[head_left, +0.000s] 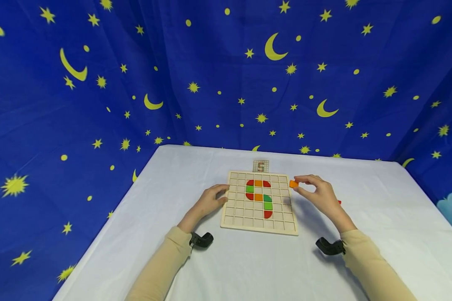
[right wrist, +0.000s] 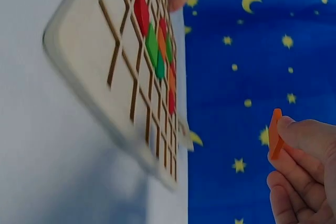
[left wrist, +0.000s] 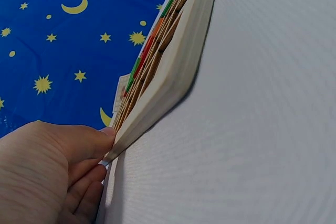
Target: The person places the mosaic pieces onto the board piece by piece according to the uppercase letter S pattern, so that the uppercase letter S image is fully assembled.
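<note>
A wooden grid board lies on the table, with red, orange and green tiles set in some of its cells. Its top run holds an orange square between two red rounded tiles; lower down, a green square sits above a red rounded tile. My left hand touches the board's left edge, thumb and fingertips apart along it. Just off the upper right edge, my right hand pinches an orange tile between thumb and fingers, raised above the table.
Behind the board lies a small card with a gridded S-shaped pattern. A bit of something red shows beside the right wrist, mostly hidden. White cloth covers the table; a blue curtain with moons and stars hangs around it.
</note>
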Demonstrator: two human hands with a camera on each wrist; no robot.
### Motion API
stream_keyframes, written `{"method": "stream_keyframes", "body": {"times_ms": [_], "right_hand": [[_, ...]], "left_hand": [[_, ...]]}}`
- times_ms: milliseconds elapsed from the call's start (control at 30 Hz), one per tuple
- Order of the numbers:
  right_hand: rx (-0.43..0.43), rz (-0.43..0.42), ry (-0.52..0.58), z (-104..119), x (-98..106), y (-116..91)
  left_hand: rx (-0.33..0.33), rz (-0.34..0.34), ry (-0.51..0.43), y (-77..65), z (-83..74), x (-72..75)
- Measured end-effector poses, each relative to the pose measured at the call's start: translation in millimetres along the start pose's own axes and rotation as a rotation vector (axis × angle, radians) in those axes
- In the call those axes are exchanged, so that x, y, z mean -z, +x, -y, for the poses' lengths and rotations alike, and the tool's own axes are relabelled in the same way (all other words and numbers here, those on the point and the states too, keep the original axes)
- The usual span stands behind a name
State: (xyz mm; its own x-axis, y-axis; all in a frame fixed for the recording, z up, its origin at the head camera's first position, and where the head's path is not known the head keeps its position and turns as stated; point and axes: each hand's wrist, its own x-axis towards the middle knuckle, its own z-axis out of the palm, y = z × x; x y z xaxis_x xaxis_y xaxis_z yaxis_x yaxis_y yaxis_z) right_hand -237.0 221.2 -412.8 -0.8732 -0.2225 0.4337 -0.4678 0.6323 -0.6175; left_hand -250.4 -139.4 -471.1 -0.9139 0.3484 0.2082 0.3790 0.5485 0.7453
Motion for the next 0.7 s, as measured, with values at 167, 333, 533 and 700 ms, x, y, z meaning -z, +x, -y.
{"method": "stream_keyframes", "body": {"times_ms": [167,333,533,700], "right_hand": [[0.016,0.046,0.02,12,-11,3],[0.015,0.1,0.051,21,-24,7],[0.073,0.124,0.083,30,-40,7],[0.111,0.146,0.116,36,-51,5]], "left_hand": [[0.005,0.003,-0.004,-0.6,0.1,0.1],[0.019,0.004,-0.005,-0.5,-0.8,0.4],[0.017,0.005,-0.006,0.4,0.4,-0.1],[0.014,0.008,-0.006,0.0,0.5,0.2]]}}
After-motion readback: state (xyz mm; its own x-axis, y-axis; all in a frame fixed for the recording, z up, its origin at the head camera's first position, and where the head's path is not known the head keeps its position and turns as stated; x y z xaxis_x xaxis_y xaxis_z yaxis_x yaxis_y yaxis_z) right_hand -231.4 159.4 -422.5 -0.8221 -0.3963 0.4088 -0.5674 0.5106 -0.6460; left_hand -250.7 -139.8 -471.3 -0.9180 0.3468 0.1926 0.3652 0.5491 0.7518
